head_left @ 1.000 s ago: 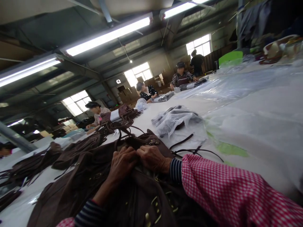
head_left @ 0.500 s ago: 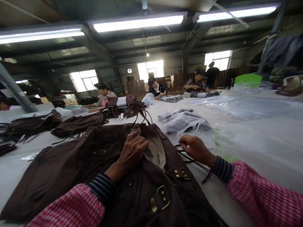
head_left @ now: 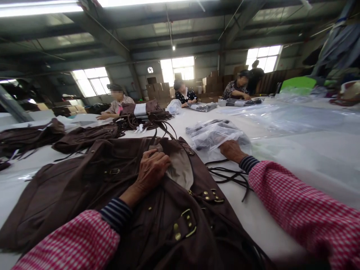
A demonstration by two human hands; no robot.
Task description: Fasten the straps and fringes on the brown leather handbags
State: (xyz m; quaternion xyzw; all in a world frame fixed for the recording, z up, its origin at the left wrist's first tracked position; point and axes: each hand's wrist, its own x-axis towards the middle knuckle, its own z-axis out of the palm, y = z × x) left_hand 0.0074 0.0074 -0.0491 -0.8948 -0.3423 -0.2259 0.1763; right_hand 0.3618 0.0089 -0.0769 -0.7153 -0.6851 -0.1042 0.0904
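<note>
A large dark brown bag (head_left: 92,187) with brass buckles lies in front of me, its beige lining (head_left: 180,167) showing at the open mouth. My left hand (head_left: 153,165) is closed on the edge of that opening, fingers curled over the cloth. Farther right, my right hand (head_left: 233,150) is at the near side of a clear plastic bag (head_left: 222,131) with grey, crumpled contents. Its fingertips are hidden at the plastic, so their grip does not show. Thin dark brown cords (head_left: 230,173) lie on the table below my right wrist.
More brown bags (head_left: 87,137) lie on the left, with a stacked bundle (head_left: 153,108) behind. Clear plastic sheets (head_left: 298,118) cover the right of the white table (head_left: 239,221). Several people are across the table, one person (head_left: 185,95) in dotted clothing. A green panel (head_left: 298,84) stands at the back right.
My right hand has moved forward from above the cords to the plastic bag, and the cords now lie loose on the table. My left hand keeps its place on the brown bag. The view has tilted down.
</note>
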